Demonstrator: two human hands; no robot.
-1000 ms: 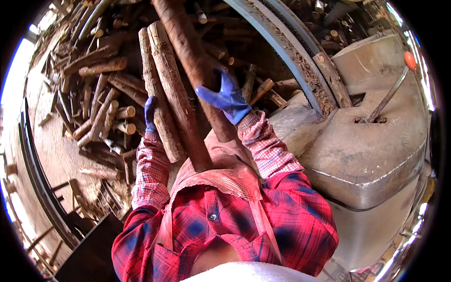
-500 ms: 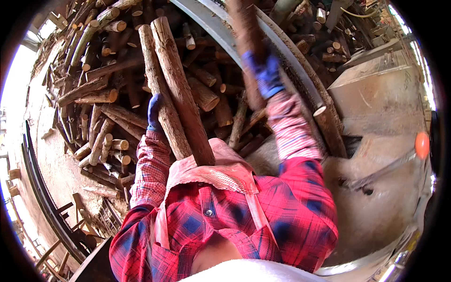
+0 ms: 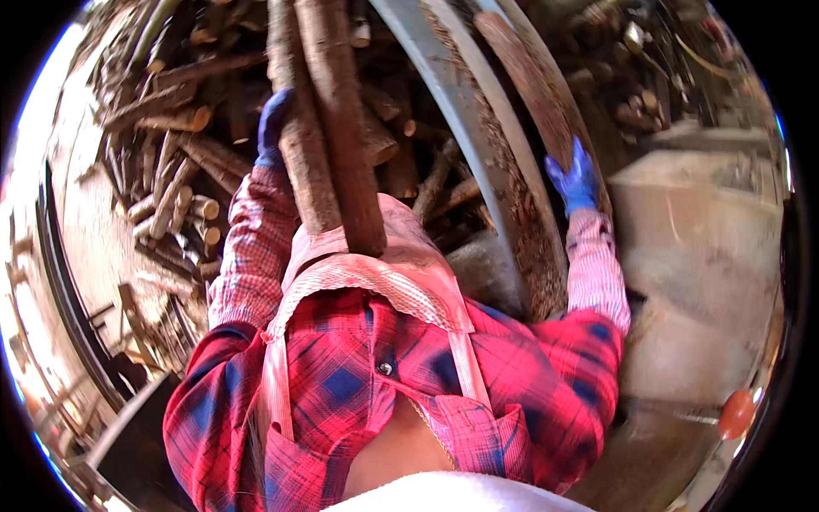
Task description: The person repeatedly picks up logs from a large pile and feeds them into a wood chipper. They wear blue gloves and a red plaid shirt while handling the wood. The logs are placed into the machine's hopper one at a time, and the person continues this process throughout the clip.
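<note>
Two long bark-covered logs, a left log (image 3: 300, 136) and a right log (image 3: 343, 128), lie side by side against my apron. My left hand (image 3: 273, 128), in a blue glove, grips them from the left side; most of its fingers are hidden beneath. Another log (image 3: 527, 77) lies lengthwise in a metal trough (image 3: 482, 111) that curves past on my right. Against the near end of that log is my right hand (image 3: 575, 181), also blue-gloved, its fingers spread. Whether it still presses on the wood I cannot tell.
A large pile of cut logs (image 3: 179, 154) fills the left and far side. Bark scraps (image 3: 537, 282) line the trough. To the right stands a worn, pale metal housing (image 3: 691, 222), with an orange-red ball-shaped knob (image 3: 735, 415) near it. A dark rail (image 3: 64, 282) runs along the far left.
My right hand has moved right and lowered the log it carried into the trough, and its fingers have spread. The left hand keeps its hold on the two logs.
</note>
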